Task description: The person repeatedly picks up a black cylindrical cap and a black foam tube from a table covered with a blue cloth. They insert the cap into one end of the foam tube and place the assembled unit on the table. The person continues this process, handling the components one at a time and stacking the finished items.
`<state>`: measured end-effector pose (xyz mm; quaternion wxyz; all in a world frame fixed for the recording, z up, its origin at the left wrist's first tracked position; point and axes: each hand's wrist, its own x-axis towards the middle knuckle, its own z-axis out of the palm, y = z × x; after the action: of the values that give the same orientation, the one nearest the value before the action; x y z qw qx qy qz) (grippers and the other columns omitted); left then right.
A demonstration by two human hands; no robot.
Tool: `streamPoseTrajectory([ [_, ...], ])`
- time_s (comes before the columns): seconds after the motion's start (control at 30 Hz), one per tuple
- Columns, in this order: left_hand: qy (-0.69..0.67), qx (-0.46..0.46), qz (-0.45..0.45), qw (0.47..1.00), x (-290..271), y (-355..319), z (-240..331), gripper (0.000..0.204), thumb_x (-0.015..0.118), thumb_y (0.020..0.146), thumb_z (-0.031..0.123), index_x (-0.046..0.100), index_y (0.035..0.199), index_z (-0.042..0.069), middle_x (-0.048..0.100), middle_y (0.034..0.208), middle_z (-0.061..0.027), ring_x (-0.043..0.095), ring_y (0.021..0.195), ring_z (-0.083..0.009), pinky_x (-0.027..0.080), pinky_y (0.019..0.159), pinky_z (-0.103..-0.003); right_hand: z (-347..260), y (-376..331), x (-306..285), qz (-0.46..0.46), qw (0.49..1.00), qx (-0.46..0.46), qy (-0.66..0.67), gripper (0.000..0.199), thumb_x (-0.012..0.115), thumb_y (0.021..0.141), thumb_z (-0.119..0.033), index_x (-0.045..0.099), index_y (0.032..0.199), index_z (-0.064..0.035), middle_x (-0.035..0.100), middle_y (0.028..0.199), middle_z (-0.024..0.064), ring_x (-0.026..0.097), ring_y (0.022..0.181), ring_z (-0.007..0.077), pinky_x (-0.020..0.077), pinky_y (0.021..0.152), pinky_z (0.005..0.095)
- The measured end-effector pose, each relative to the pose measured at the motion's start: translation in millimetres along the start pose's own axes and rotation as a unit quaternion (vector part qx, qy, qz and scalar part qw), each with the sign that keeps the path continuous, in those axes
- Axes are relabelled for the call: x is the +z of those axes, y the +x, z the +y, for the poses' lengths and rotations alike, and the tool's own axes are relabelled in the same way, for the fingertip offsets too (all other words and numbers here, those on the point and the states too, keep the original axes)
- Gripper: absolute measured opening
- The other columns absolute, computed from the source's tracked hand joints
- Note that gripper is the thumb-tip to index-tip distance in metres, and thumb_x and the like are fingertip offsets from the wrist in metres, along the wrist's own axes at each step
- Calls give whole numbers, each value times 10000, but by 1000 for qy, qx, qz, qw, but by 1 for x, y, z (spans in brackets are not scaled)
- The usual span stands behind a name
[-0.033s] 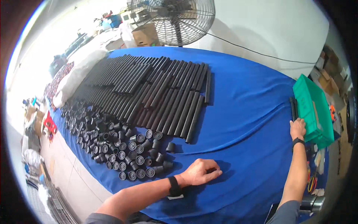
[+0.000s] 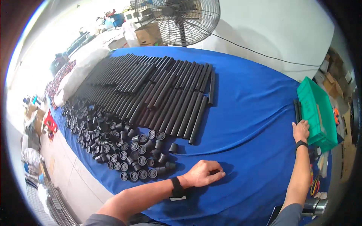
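Resting on the blue cloth, my left hand (image 2: 204, 173) is loosely curled, thumb apart from the forefinger, and nothing shows in it. To its left lies a heap of black plastic caps (image 2: 142, 161), with one loose cap (image 2: 173, 148) just beyond the hand. My right hand (image 2: 301, 130) reaches far to the right, its fingers closed over the near ends of black tubes (image 2: 297, 109) lying against the green crate (image 2: 311, 108). How the fingertips sit there is partly hidden. Many more black tubes (image 2: 169, 109) lie side by side in rows beyond the caps.
The blue cloth (image 2: 249, 101) covers the table, with a long wrinkle across it. A white plastic bag (image 2: 77, 77) lies at the far left. Behind the table stand a large fan (image 2: 183, 22) and a cardboard box (image 2: 149, 34). A metal cylinder (image 2: 316, 206) is at the lower right.
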<state>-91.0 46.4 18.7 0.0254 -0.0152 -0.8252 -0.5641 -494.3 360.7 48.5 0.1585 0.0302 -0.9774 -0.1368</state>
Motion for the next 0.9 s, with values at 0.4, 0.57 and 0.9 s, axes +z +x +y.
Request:
streamPoseTrajectory([
  [0.4,17,27,0,999,-4,2,-1,241,698,947,232,726,942,-7,701,833,-132,663,698,-241,524,639,-364,-304,-51,-104,-77,753,-453,472,424,567,986,-239,544,1375,-73,651,1159,268,580,1167,440,471,1019,493],
  [0.57,17,33,-10,999,-3,11,4,232,696,942,228,726,947,-2,706,844,-143,680,732,-262,526,652,-379,-377,-33,-79,-140,798,-360,462,399,493,1011,-317,609,1320,-92,629,1227,294,565,1212,481,470,1050,515],
  [0.9,-7,37,13,999,0,1,-8,255,682,950,238,709,930,-15,689,842,-165,681,747,-319,530,672,-408,-343,-48,-115,-140,887,-274,344,264,493,972,-197,626,1162,-71,570,1242,311,619,1102,509,529,930,568],
])
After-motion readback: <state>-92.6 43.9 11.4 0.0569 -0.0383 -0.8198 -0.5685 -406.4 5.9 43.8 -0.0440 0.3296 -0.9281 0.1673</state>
